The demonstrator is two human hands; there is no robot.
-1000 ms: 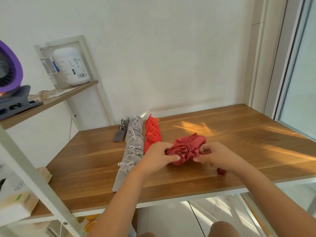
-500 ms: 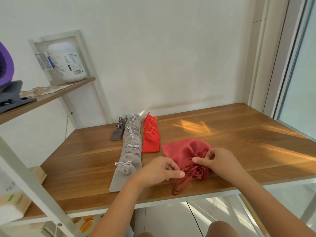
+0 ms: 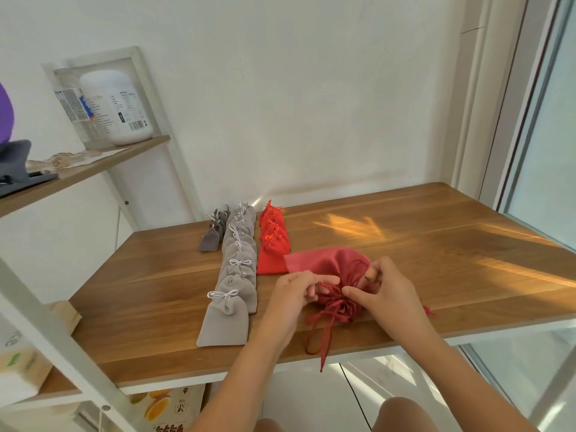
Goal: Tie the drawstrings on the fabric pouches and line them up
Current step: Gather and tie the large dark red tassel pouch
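Both drawstrings (image 3: 328, 310) of the dark red pouch (image 3: 324, 264), now laid down beside the red row (image 3: 273, 241), are pinched by the left hand (image 3: 296, 291) and right hand (image 3: 385, 296), so tying is judged underway.

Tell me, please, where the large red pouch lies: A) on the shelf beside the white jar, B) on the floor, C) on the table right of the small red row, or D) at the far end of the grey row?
C: the large red pouch lies on the table beside the small red row, the left hand pinching its drawstring and the right hand gripping its neck.
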